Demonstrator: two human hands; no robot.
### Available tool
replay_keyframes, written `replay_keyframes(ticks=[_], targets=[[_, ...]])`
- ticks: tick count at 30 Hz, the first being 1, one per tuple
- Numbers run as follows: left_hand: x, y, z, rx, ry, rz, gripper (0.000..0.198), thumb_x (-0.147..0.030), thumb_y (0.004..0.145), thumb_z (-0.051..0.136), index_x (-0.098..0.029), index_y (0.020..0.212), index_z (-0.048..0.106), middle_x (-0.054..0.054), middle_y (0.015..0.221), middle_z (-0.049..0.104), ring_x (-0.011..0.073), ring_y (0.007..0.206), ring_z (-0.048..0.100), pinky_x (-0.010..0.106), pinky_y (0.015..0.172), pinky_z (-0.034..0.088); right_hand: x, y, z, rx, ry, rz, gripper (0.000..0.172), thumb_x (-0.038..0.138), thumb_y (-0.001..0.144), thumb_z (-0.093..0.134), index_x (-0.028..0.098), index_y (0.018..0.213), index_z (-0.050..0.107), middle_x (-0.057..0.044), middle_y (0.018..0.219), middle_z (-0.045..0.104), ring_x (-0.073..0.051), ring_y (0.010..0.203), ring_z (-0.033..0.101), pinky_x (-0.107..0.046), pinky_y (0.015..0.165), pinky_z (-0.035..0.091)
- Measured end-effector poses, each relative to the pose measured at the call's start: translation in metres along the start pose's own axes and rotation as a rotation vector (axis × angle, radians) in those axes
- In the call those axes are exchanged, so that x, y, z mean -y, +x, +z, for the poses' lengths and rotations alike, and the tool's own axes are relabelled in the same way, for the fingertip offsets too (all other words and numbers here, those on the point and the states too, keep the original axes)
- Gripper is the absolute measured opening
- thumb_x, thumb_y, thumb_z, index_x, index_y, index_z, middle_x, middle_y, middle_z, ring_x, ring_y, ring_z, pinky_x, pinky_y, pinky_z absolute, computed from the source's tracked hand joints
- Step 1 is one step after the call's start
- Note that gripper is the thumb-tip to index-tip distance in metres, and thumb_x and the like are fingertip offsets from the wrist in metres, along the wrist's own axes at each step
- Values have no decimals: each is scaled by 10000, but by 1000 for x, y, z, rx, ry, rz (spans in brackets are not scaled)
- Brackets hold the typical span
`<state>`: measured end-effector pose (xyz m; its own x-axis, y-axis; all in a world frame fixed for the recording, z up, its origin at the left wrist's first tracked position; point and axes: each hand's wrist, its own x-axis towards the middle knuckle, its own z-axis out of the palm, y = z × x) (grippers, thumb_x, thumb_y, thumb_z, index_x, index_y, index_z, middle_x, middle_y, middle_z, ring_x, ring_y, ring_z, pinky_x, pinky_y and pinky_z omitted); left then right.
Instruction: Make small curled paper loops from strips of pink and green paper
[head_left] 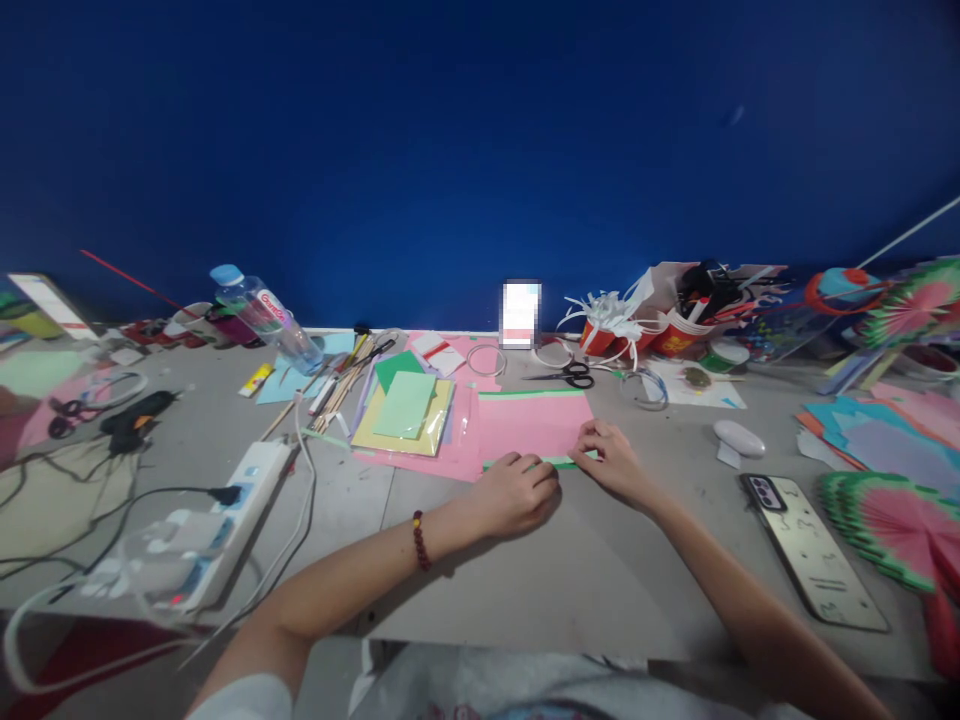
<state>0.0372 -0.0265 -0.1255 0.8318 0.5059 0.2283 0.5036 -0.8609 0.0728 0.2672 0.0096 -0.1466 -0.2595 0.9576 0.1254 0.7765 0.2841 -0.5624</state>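
Note:
A pink paper sheet (pixel 529 424) with green edges lies flat on the grey table (pixel 525 570) in front of me. My left hand (pixel 516 492) rests curled on the sheet's near edge, fingers pressed down on the green strip. My right hand (pixel 611 460) pinches the near right corner of the same sheet, fingers bent. A beaded bracelet (pixel 420 540) circles my left wrist.
A stack of coloured papers (pixel 405 412) lies left of the sheet, black scissors (pixel 570 376) behind it. A phone (pixel 810 548) and folded paper fans (pixel 892 525) are at right, a power strip (pixel 225 510), cables and a water bottle (pixel 262 315) at left. Paper cups (pixel 660 335) stand at back.

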Motion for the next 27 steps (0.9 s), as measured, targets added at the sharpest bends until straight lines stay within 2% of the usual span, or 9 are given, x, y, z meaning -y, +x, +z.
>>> replay_keyframes(ticks=[4,9,15,22,27], targets=[[1,8,2,-2,-8,-63,201,-272,919,449,-155,994,594,82,955,637,199,895,571,330,698,421,1,-1,1,-9,-16,-8,220,353,812,589,225,656,677,-68,963,612,-240,915,550,-418,861,396],[8,10,5,-43,-84,-199,172,-218,903,466,-157,979,608,69,901,632,209,897,571,338,746,432,3,-2,0,3,-24,6,214,351,809,596,225,658,681,-69,973,613,-244,922,546,-418,861,394],[9,8,4,-39,-116,-207,170,-206,895,483,-162,1004,606,69,916,618,214,910,556,344,761,445,2,-1,1,11,-36,13,232,366,810,590,229,646,682,-67,968,615,-235,896,544,-406,846,399],[6,16,-1,-12,-99,-231,174,-239,918,461,-163,966,610,76,884,610,217,898,559,354,741,459,2,-2,1,12,-30,23,244,374,822,574,229,659,683,-65,976,621,-238,907,550,-411,852,395],[3,21,-4,24,-58,-240,143,-238,897,511,-158,963,608,78,908,610,231,910,563,360,720,463,1,-1,2,3,-28,22,240,379,823,573,240,665,689,-60,973,632,-240,912,557,-412,844,400]])
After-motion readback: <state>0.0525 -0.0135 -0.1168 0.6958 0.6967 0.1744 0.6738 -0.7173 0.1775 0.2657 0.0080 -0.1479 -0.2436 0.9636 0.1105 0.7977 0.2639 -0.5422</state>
